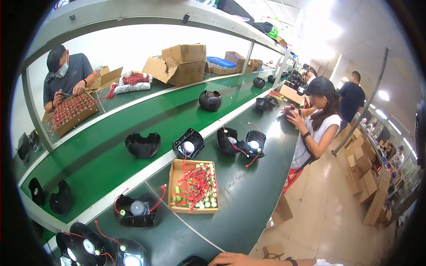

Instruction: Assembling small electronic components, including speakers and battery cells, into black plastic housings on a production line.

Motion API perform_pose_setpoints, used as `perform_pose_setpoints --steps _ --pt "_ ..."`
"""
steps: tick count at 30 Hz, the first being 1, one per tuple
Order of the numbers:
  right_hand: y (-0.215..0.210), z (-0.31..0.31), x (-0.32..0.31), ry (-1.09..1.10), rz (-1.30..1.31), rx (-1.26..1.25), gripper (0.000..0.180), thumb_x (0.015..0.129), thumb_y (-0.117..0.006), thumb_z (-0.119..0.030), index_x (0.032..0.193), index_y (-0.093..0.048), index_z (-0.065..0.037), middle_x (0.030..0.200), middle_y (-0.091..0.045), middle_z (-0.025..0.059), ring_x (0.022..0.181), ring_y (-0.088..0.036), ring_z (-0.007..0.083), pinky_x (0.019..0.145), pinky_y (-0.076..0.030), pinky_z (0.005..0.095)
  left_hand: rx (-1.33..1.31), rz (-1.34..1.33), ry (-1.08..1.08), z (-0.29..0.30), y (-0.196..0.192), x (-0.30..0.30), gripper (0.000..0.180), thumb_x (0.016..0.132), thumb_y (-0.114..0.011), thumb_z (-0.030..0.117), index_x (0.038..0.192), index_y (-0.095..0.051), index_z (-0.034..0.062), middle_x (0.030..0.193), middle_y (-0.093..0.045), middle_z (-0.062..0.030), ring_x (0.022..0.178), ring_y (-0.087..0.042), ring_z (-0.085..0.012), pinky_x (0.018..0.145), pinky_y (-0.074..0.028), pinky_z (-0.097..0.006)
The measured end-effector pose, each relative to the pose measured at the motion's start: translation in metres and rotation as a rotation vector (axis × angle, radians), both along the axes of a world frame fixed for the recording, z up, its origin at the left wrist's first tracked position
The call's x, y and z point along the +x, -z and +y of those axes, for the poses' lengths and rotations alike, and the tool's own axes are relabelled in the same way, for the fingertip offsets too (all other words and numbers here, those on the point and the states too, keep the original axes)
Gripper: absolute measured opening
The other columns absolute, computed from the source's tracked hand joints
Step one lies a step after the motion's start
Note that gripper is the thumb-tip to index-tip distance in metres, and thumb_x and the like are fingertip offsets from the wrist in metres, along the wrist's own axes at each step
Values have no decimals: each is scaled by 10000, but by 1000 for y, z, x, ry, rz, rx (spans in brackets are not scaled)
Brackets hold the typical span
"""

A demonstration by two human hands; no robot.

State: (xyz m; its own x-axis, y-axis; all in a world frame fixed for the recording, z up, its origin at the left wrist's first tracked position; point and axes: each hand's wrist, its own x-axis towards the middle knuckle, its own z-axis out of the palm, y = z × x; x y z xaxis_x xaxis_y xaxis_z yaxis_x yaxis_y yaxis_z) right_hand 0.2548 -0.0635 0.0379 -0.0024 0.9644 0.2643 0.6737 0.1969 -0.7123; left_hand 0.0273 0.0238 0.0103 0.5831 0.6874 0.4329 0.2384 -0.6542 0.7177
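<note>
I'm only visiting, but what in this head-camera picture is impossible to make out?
- Head view: the wearer's bare right hand is cut off by the lower edge, so its grip is unclear; the left hand is out of frame.
- Head view: the black curved plastic shell nearby is mostly cut off there too.
- Head view: tangled thin red wires hide many small green-and-white cylinders.
- Head view: distant workers at far right are too small and blurred.

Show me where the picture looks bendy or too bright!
In the head view, the shelf beam at the top bends into a curve; also in the head view, part of the ceiling glares white, and the floor shines.
</note>
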Motion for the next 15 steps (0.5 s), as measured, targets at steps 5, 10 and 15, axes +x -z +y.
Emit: perform_pose_setpoints --steps 5,10,15 --pt "-1 2 6 -43 -248 109 380 918 -711 -125 1298 -706 -135 898 -705 26 819 -755 236 682 -608 366 -46 -80 -134 -12 21 10 939 892 -843 258 1581 -309 -91 1531 -433 -310 1390 -467 -454 1191 -378 -531" --pt "-5 4 4 147 -65 151 295 789 -867 -12 1074 -827 -77 826 -734 55 673 -672 213 580 -536 339 110 -37 -103 0 19 20 1027 930 -793 410 1610 -223 -107 1566 -410 -298 1439 -405 -425 1217 -342 -526" --pt "6 -3 -24 300 215 60 162 837 -838 -12 983 -776 -42 789 -696 63 681 -668 195 584 -525 313 141 -30 -172 -6 22 9 1045 938 -792 446 1608 -214 -111 1586 -395 -282 1461 -378 -431 1222 -340 -526"
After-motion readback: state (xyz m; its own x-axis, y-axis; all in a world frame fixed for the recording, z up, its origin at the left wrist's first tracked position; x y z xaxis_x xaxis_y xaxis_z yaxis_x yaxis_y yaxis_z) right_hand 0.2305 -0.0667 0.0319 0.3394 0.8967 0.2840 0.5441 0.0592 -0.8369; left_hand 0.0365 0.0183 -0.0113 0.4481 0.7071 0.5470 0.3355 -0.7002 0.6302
